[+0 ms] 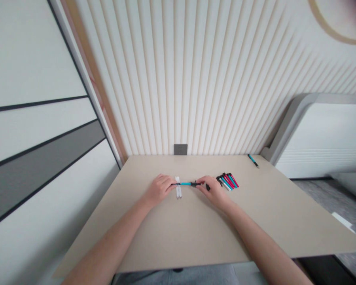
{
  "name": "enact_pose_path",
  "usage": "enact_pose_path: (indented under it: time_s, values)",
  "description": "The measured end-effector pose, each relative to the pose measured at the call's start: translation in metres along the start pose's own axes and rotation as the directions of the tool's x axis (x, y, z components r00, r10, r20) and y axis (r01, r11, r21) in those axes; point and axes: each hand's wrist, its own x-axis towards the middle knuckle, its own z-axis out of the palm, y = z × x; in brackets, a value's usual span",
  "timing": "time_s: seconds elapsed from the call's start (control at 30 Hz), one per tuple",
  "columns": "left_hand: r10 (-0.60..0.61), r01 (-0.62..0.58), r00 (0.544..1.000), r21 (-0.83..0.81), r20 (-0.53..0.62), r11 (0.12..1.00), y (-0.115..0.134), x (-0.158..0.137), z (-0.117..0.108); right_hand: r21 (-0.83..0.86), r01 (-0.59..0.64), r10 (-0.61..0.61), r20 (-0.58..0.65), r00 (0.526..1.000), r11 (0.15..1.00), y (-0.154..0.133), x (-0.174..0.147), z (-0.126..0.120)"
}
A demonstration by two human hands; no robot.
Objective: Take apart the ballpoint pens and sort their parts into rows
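Observation:
A blue pen (185, 183) with black ends is stretched level between my two hands, above the table. My left hand (160, 188) pinches its left black end. At the other black end are the closed thumb and fingers of my right hand (212, 190). A small black piece (207, 187) shows by the right fingers; whether it is held or lies on the table I cannot tell. Thin white sticks like pen refills (178, 192) lie side by side under the pen, partly covered by it. Small dark parts (192, 184) show around the pen's right section, too small to name.
Right of my right hand lies a row of several coloured pen barrels (230, 181), white, blue and red with black ends. Another blue pen (253, 160) rests near the back right corner of the beige table (154, 241). A ribbed wall with a socket (180, 149) stands behind.

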Motion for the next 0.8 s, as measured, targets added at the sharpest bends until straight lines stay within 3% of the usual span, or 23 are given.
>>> enact_pose_path:
  time_s: [0.23, 0.47, 0.63, 0.8]
  values:
    - [0.027, -0.027, 1.000, 0.009, 0.008, 1.000, 0.0019, 0.0013, 0.0009, -0.035, -0.077, 0.078, 0.042, 0.996, 0.996, 0.0095, 0.0009, 0.0058]
    - [0.013, -0.013, 1.000, 0.021, -0.006, 1.000, -0.0010, -0.0001, -0.0010, -0.002, 0.015, -0.015, 0.004, 1.000, 1.000, 0.0028, -0.0003, 0.0023]
    - [0.023, -0.023, 1.000, 0.020, 0.021, 1.000, -0.0002, 0.0002, 0.0006, -0.079, -0.022, 0.025, 0.033, 0.999, 0.997, 0.0045, -0.0001, 0.0070]
    - [0.028, -0.029, 0.999, 0.040, 0.039, 0.999, -0.0005, 0.0002, -0.0002, -0.024, -0.024, 0.025, 0.011, 1.000, 0.999, 0.0061, 0.0001, 0.0069]
